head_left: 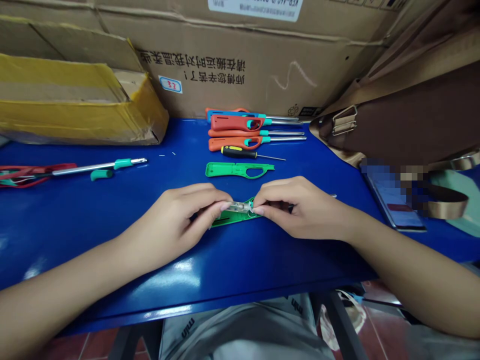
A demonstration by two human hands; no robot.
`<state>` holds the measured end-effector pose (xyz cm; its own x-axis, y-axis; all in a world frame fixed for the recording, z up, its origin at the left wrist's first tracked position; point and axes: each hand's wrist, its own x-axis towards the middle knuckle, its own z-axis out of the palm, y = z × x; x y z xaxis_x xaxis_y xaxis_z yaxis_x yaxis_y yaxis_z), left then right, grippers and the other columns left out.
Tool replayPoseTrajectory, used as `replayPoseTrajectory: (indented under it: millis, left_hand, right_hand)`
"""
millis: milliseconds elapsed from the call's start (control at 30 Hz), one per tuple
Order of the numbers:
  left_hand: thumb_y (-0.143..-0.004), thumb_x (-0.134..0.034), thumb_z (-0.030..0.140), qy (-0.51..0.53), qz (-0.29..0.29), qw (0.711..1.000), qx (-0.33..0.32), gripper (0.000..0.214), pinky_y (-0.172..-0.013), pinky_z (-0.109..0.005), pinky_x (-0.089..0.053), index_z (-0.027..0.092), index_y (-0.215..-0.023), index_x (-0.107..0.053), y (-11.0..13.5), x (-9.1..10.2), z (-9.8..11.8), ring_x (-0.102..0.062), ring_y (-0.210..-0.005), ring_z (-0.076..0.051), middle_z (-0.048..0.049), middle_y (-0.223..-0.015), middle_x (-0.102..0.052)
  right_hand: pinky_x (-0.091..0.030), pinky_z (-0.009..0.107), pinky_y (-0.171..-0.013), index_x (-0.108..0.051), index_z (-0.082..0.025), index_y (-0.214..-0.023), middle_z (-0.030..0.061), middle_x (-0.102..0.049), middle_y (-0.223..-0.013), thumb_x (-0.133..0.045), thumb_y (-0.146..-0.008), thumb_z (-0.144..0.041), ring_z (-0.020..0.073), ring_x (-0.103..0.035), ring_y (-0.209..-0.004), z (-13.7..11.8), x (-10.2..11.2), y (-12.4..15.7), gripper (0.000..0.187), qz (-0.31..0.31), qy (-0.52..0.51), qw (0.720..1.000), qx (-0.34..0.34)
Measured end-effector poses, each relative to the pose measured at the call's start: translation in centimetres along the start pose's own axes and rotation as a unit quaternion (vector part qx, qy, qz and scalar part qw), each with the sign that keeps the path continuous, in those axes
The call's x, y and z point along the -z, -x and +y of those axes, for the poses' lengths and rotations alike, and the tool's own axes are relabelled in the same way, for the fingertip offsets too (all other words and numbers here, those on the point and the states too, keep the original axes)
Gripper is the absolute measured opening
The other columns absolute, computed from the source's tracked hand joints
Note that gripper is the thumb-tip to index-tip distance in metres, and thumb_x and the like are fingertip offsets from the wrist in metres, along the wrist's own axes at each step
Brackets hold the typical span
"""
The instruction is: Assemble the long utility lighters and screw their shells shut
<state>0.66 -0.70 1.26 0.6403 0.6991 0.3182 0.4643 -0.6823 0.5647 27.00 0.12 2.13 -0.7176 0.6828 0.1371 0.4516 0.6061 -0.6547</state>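
My left hand (191,212) pinches one end of a small clear gas tank (237,206) between thumb and fingers. At the tank's other end, the fingertips of my right hand (294,207) are closed on its small teal and white valve end. Beneath both hands lies one green lighter shell half (229,218), partly covered by my fingers. A second green shell half (225,169) rests just beyond, its inner side up. Behind it is a black and yellow screwdriver (240,152), pointing right.
Several assembled long lighters (228,144) lie at the back. At left are an opened red lighter (37,172) and a loose teal piece (101,174). Cardboard boxes (262,60) stand behind. A phone (393,200) and a brown bag (405,120) are at right.
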Motion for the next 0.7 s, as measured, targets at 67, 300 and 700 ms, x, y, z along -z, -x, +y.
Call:
replayPoseTrajectory:
  millis: [67,300,700]
  left_hand:
    - [-0.107,-0.053,0.024,0.003,0.001,1.0,0.001,0.023,-0.075,-0.018,-0.051,0.015,-0.108,-0.074,0.01,0.0,0.02,-0.067,-0.077,-0.01,-0.002,-0.093,-0.073]
    - [-0.107,-0.053,0.025,0.01,-0.005,1.0,0.007,0.023,-0.074,-0.019,-0.051,0.017,-0.107,-0.075,0.02,-0.02,0.09,-0.067,-0.074,-0.01,-0.0011,-0.09,-0.074]
    - [-0.106,-0.054,0.023,0.005,0.009,1.0,-0.009,0.023,-0.073,-0.019,-0.051,0.016,-0.107,-0.075,-0.01,0.05,0.35,-0.068,-0.077,-0.01,-0.0023,-0.092,-0.076]
  right_hand:
    - [-0.041,0.025,-0.065,-0.071,-0.014,-0.089,0.0002,-0.067,-0.081,-0.059,-0.1,-0.014,0.0106,-0.056,-0.071,0.02,-0.09,0.0,0.016,0.007,-0.002,1.0,0.005]
    - [-0.038,0.022,-0.06,-0.069,-0.015,-0.085,-0.0015,-0.064,-0.076,-0.06,-0.097,-0.012,0.0085,-0.052,-0.065,-0.13,-0.21,-0.01,0.016,0.019,-0.017,1.0,0.017]
    - [-0.037,0.021,-0.055,-0.069,-0.016,-0.083,-0.0027,-0.063,-0.072,-0.061,-0.097,-0.014,0.0079,-0.05,-0.061,-0.21,-0.17,-0.06,0.016,0.016,-0.021,1.0,-0.008]
